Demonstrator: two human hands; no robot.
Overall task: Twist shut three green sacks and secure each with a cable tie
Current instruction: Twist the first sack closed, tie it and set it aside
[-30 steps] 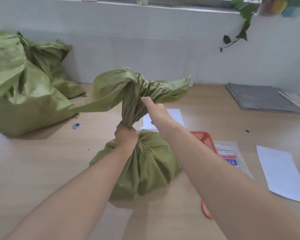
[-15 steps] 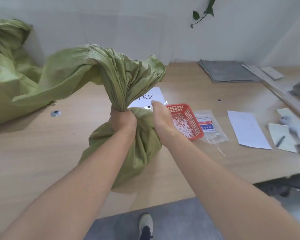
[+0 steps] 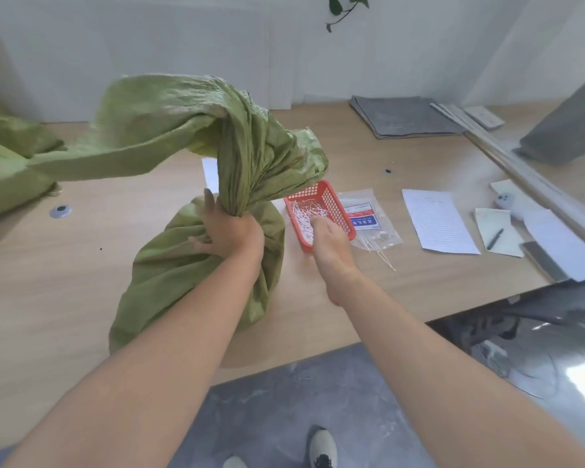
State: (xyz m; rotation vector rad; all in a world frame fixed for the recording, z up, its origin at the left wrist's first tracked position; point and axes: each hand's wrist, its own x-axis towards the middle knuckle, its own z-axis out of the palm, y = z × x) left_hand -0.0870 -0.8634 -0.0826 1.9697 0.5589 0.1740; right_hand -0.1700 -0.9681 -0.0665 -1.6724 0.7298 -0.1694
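head view: a person's left hand grips the twisted neck of a green sack standing on the worktop, fingers curled tight round the gathered cloth. the right hand is down in a red basket of white cable ties just right of the sack; whether its fingers hold a tie cannot be told. more green sacking lies at far left.
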